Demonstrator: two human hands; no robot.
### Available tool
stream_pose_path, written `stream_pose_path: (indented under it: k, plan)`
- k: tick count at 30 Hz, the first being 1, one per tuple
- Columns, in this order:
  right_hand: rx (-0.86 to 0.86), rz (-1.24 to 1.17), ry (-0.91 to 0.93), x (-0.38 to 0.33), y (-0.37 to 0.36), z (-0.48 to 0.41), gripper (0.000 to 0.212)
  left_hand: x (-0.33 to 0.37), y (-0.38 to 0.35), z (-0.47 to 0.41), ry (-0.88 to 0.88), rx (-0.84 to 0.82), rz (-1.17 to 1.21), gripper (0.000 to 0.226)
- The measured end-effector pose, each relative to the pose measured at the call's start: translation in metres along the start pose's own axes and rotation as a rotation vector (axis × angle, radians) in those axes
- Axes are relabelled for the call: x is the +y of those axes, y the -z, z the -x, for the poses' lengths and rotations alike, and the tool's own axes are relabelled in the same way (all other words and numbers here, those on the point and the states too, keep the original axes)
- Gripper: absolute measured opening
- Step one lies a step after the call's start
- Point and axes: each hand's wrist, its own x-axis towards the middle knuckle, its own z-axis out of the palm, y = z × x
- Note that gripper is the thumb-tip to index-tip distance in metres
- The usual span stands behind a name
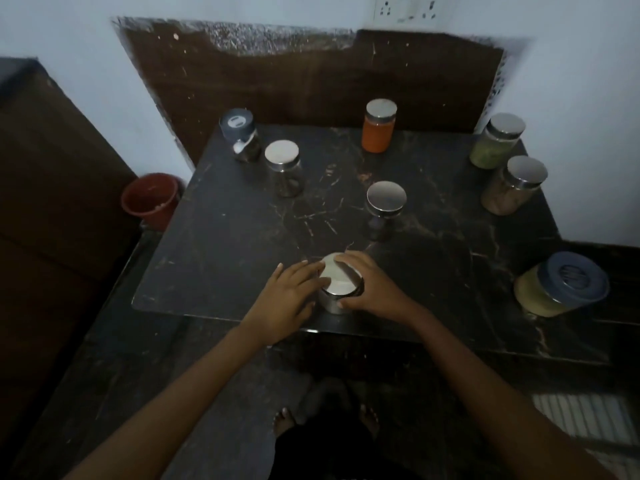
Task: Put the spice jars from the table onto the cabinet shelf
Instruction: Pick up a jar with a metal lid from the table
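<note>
Near the front edge of the dark marble table stands a steel-lidded jar. My left hand touches its left side, fingers resting across the lid. My right hand curls round its right side, thumb at the front. Other jars stand further off: an orange-filled jar, a clear jar, a dark jar, a grey-lidded jar, a green-filled jar, a brown-filled jar and a blue-lidded yellow jar. No cabinet shelf shows.
A red bucket sits on the floor left of the table. Dark wooden furniture fills the left side. A brown board leans against the wall behind the table. My feet show below.
</note>
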Motion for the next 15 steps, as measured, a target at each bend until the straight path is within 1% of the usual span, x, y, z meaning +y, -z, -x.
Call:
stream_pose_path:
  k: [4,6,9,11,13,15]
  plan:
    - [0.103,-0.059,0.041,0.003,-0.010,0.001,0.075,-0.001,-0.001,0.002,0.019,-0.007,0.035,0.057]
    - [0.116,-0.082,0.026,0.002,-0.009,-0.001,0.076,-0.003,-0.003,0.002,0.026,-0.029,0.039,0.063]
    - [0.101,-0.166,-0.009,-0.005,0.002,-0.005,0.071,-0.006,-0.003,0.001,0.014,-0.065,0.011,0.085]
    - [0.071,-0.269,-0.018,-0.013,0.012,-0.006,0.065,-0.006,-0.001,-0.001,-0.006,-0.048,0.031,0.106]
    - [0.047,-0.302,-0.008,-0.022,0.021,-0.007,0.058,-0.005,0.004,-0.002,-0.028,-0.015,0.073,0.124]
    - [0.026,-0.300,-0.012,-0.029,0.029,-0.009,0.051,-0.003,0.009,-0.004,-0.054,0.018,0.116,0.132]
